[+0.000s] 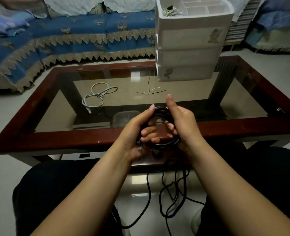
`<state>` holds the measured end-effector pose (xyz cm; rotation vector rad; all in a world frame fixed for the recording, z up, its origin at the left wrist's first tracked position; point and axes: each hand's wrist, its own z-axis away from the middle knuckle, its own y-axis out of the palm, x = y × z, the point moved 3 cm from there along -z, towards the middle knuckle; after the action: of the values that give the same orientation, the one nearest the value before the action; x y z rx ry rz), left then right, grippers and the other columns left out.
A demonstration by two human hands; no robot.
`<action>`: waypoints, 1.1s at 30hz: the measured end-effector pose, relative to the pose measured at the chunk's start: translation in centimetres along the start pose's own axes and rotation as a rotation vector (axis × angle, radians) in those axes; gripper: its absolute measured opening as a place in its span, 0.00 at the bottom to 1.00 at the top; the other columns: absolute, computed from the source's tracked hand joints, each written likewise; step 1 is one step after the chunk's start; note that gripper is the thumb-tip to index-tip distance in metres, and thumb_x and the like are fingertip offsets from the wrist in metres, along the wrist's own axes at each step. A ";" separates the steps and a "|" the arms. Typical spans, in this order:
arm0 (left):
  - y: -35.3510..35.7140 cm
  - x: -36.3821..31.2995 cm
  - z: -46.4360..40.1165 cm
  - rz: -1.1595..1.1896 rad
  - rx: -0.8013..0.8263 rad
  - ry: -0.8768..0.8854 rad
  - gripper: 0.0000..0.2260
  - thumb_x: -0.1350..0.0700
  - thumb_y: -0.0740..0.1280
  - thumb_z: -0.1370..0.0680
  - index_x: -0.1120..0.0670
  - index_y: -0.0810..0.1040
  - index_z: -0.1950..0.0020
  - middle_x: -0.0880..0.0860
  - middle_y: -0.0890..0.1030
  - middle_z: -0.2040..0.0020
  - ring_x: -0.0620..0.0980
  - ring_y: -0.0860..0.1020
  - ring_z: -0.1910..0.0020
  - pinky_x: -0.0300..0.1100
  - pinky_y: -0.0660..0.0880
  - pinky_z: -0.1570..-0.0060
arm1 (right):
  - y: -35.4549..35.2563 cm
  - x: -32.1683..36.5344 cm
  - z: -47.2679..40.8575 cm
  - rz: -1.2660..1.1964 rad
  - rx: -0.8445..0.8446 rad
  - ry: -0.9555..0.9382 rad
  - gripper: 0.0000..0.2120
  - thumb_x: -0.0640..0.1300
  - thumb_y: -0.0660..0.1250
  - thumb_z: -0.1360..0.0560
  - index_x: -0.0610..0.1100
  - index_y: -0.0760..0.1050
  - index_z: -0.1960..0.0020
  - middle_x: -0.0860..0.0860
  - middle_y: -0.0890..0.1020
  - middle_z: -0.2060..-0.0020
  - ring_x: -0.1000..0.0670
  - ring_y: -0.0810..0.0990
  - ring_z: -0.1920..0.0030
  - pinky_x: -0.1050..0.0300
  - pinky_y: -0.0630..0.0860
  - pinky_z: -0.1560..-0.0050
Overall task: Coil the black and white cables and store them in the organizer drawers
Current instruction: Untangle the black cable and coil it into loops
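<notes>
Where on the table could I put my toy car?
Bare glass lies right of the thin wires, out to the table rim, and left of the white cable. It is crowded near the organizer and where both hands hold the black cable.

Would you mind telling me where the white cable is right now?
In the head view, the white cable lies loosely looped on the left part of the glass table, left of the thin wire ties and beyond the left hand.

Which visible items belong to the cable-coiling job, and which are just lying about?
Job: black cable, gripped by left hand and right hand; white cable; organizer drawers.
Lying about: thin wire ties, sofa, plastic container under glass.
</notes>
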<state>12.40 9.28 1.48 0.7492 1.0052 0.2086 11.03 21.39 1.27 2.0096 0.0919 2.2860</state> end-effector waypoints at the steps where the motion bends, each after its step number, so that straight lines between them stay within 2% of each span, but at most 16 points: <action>1: 0.2 0.2 0.1 -0.013 0.023 -0.009 0.20 0.45 0.64 0.25 0.55 0.73 0.72 0.48 0.67 0.82 0.41 0.63 0.86 0.32 0.65 0.80 | 0.1 -0.3 0.0 0.029 -0.049 -0.024 0.25 0.65 0.60 0.26 0.43 0.72 0.64 0.51 0.71 0.80 0.54 0.68 0.81 0.63 0.66 0.78; 4: 0.8 0.5 0.4 -0.058 0.049 -0.002 0.19 0.45 0.65 0.26 0.56 0.82 0.70 0.53 0.81 0.67 0.40 0.66 0.84 0.29 0.67 0.80 | 0.6 -1.4 -0.1 0.003 -0.152 -0.051 0.34 0.67 0.56 0.29 0.34 0.74 0.59 0.42 0.75 0.73 0.45 0.75 0.72 0.57 0.73 0.70; 5: 0.9 0.5 0.4 -0.075 0.048 0.008 0.18 0.46 0.65 0.26 0.56 0.81 0.70 0.53 0.83 0.64 0.40 0.66 0.84 0.29 0.67 0.80 | 0.7 -1.6 -0.1 -0.010 -0.168 -0.047 0.36 0.68 0.54 0.29 0.33 0.75 0.58 0.39 0.75 0.70 0.44 0.76 0.69 0.56 0.74 0.67; 7: 0.9 0.6 0.5 -0.065 0.046 0.029 0.16 0.51 0.65 0.26 0.57 0.79 0.70 0.54 0.82 0.65 0.40 0.69 0.84 0.30 0.67 0.80 | 0.4 -1.9 -0.3 0.040 -0.178 -0.031 0.35 0.68 0.50 0.26 0.36 0.75 0.65 0.44 0.75 0.75 0.46 0.75 0.73 0.58 0.73 0.70; 9: 0.5 0.3 0.6 -0.018 0.046 0.082 0.13 0.56 0.63 0.25 0.60 0.78 0.67 0.55 0.79 0.67 0.41 0.71 0.83 0.30 0.67 0.82 | 0.2 -2.1 -0.7 0.015 -0.052 0.029 0.34 0.70 0.49 0.26 0.45 0.74 0.72 0.51 0.71 0.81 0.53 0.70 0.79 0.62 0.68 0.75; 10: 0.1 0.1 0.5 0.002 0.046 0.120 0.13 0.56 0.62 0.24 0.60 0.78 0.65 0.55 0.78 0.66 0.40 0.69 0.84 0.29 0.65 0.83 | 0.3 -2.3 -0.7 -0.089 0.069 0.075 0.31 0.71 0.53 0.28 0.46 0.75 0.71 0.52 0.69 0.81 0.55 0.68 0.80 0.63 0.67 0.75; 12: -0.8 -0.4 0.3 0.049 0.040 0.176 0.12 0.53 0.63 0.25 0.60 0.78 0.60 0.53 0.79 0.64 0.39 0.65 0.84 0.27 0.62 0.83 | 0.6 -2.3 -0.4 -0.439 0.305 0.154 0.25 0.66 0.63 0.31 0.44 0.77 0.61 0.53 0.70 0.76 0.57 0.68 0.77 0.64 0.70 0.72; 14: -1.5 -0.5 -0.1 0.080 0.067 0.168 0.16 0.48 0.62 0.26 0.62 0.77 0.52 0.53 0.81 0.64 0.40 0.66 0.84 0.26 0.64 0.80 | 0.9 -2.5 0.0 -0.719 0.456 0.232 0.21 0.58 0.71 0.33 0.41 0.79 0.52 0.52 0.72 0.70 0.56 0.73 0.71 0.61 0.77 0.64; 17: -1.9 -0.2 -0.3 0.111 0.145 0.164 0.21 0.45 0.66 0.28 0.61 0.80 0.47 0.52 0.82 0.67 0.40 0.71 0.82 0.29 0.69 0.72 | 1.0 -3.4 0.4 -0.802 0.544 0.311 0.24 0.52 0.77 0.36 0.41 0.79 0.46 0.50 0.74 0.68 0.52 0.77 0.64 0.55 0.79 0.51; 19: -1.9 0.0 -0.4 0.113 0.134 0.177 0.21 0.44 0.64 0.28 0.60 0.84 0.51 0.53 0.78 0.67 0.41 0.73 0.81 0.31 0.74 0.72 | 1.2 -3.8 0.7 -0.761 0.548 0.331 0.19 0.52 0.78 0.37 0.40 0.79 0.53 0.49 0.74 0.70 0.51 0.76 0.65 0.55 0.75 0.47; 21: -1.9 0.1 -0.4 0.148 0.120 0.183 0.21 0.45 0.61 0.26 0.61 0.84 0.52 0.55 0.80 0.59 0.40 0.71 0.83 0.29 0.73 0.75 | 1.4 -3.7 0.8 -0.781 0.472 0.337 0.16 0.49 0.79 0.38 0.42 0.75 0.62 0.51 0.73 0.73 0.53 0.75 0.70 0.58 0.76 0.54; 24: -1.4 0.2 -0.4 0.182 0.197 0.164 0.19 0.46 0.62 0.24 0.61 0.82 0.49 0.56 0.83 0.46 0.40 0.68 0.83 0.25 0.63 0.74 | 1.4 -3.4 0.6 -0.880 0.292 0.302 0.11 0.48 0.74 0.34 0.45 0.73 0.65 0.54 0.70 0.78 0.58 0.70 0.78 0.66 0.72 0.69; 26: -1.4 0.5 -0.5 0.202 0.204 0.146 0.18 0.47 0.62 0.24 0.61 0.82 0.48 0.55 0.84 0.53 0.40 0.67 0.83 0.26 0.62 0.78 | 1.7 -3.2 0.5 -0.861 0.249 0.261 0.12 0.51 0.70 0.31 0.46 0.72 0.66 0.56 0.68 0.81 0.59 0.66 0.82 0.69 0.67 0.70; 29: -1.3 0.9 -0.3 0.205 0.279 0.081 0.18 0.48 0.62 0.22 0.61 0.81 0.47 0.48 0.74 0.77 0.42 0.66 0.85 0.31 0.58 0.80 | 1.7 -3.3 0.4 -0.667 0.177 0.198 0.16 0.55 0.69 0.30 0.45 0.72 0.69 0.56 0.64 0.84 0.59 0.62 0.84 0.67 0.65 0.79; 31: -1.1 1.0 -0.2 0.197 0.357 0.041 0.19 0.48 0.67 0.24 0.62 0.76 0.41 0.48 0.71 0.80 0.42 0.67 0.85 0.31 0.59 0.80 | 1.8 -3.2 0.5 -0.626 0.195 0.203 0.18 0.56 0.68 0.29 0.45 0.72 0.69 0.55 0.63 0.84 0.59 0.62 0.84 0.67 0.61 0.81; 33: -0.8 0.9 -0.1 0.147 0.340 0.040 0.22 0.50 0.71 0.26 0.62 0.77 0.39 0.48 0.77 0.72 0.41 0.67 0.85 0.30 0.61 0.82 | 1.7 -3.0 0.5 -0.581 0.226 0.237 0.21 0.59 0.67 0.29 0.47 0.69 0.73 0.55 0.64 0.84 0.59 0.62 0.85 0.68 0.61 0.81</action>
<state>12.64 9.18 0.33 1.1344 1.0368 0.1814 11.83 19.37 -1.46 1.5024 0.8609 2.1670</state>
